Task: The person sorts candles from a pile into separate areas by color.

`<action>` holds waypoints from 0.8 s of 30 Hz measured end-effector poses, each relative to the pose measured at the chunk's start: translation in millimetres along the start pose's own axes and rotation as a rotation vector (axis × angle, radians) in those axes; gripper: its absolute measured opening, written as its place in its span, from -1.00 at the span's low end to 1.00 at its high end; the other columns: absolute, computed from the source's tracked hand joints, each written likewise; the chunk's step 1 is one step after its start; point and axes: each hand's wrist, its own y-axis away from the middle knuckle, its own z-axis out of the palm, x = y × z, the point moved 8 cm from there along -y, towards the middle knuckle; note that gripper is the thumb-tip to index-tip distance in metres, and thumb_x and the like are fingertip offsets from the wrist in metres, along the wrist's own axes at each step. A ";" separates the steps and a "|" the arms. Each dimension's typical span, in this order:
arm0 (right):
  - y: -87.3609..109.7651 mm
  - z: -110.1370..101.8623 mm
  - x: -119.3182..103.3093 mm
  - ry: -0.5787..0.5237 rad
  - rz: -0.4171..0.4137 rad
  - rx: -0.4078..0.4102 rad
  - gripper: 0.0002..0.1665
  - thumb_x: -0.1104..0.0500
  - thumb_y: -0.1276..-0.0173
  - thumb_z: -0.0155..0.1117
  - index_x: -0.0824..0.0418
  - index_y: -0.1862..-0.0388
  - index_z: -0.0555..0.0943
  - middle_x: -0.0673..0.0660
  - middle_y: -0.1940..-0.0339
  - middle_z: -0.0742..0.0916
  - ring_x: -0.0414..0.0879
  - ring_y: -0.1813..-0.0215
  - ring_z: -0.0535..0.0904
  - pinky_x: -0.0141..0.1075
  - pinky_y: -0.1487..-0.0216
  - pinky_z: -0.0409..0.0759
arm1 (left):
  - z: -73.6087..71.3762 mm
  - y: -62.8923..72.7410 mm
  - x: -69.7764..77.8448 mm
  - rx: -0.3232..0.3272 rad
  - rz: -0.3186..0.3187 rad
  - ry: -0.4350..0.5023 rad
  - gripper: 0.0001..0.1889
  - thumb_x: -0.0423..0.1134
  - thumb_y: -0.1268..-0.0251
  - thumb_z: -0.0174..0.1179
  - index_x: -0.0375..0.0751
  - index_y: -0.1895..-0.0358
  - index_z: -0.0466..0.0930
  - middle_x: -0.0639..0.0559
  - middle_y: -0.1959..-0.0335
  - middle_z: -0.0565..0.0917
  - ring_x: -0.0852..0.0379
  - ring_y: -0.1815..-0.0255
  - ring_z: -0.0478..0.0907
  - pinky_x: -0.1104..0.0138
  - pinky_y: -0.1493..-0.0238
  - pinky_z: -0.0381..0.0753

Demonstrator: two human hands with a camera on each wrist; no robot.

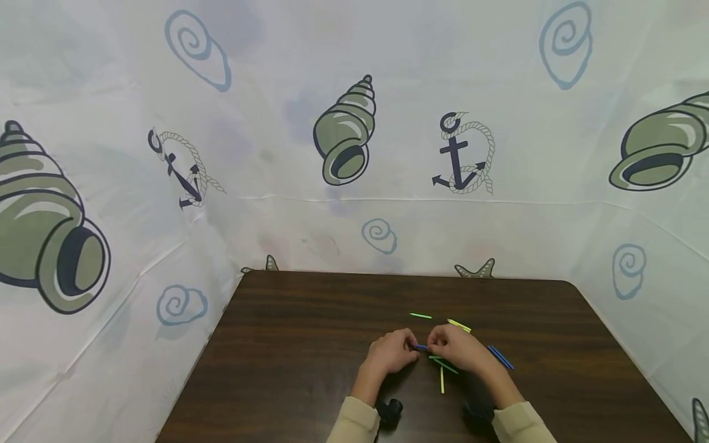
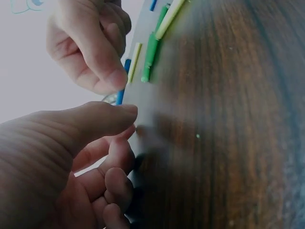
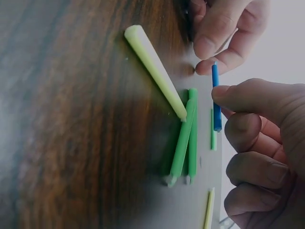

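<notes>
My right hand (image 1: 455, 347) pinches a thin blue candle (image 3: 217, 109) between thumb and index finger, its other fingers curled below. The candle's wick end points toward my left hand (image 1: 390, 354). The left thumb and index finger are right at that end, a gap showing between them in the left wrist view. Beneath the hands, two green candles (image 3: 183, 138) lie crossed on the table, with a yellow candle (image 3: 155, 71) touching their ends.
Farther back on the dark wooden table (image 1: 288, 344) lie a single green candle (image 1: 421, 316) and yellow candles (image 1: 460, 325). Blue candles (image 1: 501, 357) lie right of the right hand. A white printed cloth (image 1: 277, 154) hangs around the table.
</notes>
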 end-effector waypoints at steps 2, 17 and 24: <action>3.2 -1.9 1.7 -0.014 0.014 0.004 -0.89 0.16 -0.54 0.37 0.11 0.25 0.70 -0.06 0.49 0.58 -0.25 0.48 0.43 -0.34 0.41 0.41 | 0.3 -0.4 0.1 -0.008 0.006 0.006 -0.87 -0.09 -0.39 0.45 0.06 0.12 0.73 0.26 0.46 0.59 0.29 0.48 0.47 0.27 0.37 0.43; 27.3 -17.0 25.0 -0.113 0.072 0.069 -0.88 0.17 -0.52 0.35 0.22 0.15 0.68 -0.06 0.50 0.52 -0.29 0.51 0.37 -0.39 0.46 0.36 | 7.4 2.4 4.3 -0.113 0.052 0.076 -0.82 -0.09 -0.40 0.46 0.01 0.05 0.73 0.23 0.46 0.58 0.24 0.52 0.47 0.32 0.42 0.42; 36.4 -21.7 30.3 -0.147 0.101 0.087 -0.85 0.15 -0.54 0.35 0.23 0.15 0.68 -0.07 0.52 0.51 -0.29 0.52 0.37 -0.37 0.46 0.36 | 11.2 2.4 5.9 -0.115 0.070 0.076 -0.80 -0.11 -0.37 0.49 0.01 0.04 0.73 0.23 0.47 0.58 0.24 0.52 0.48 0.32 0.40 0.44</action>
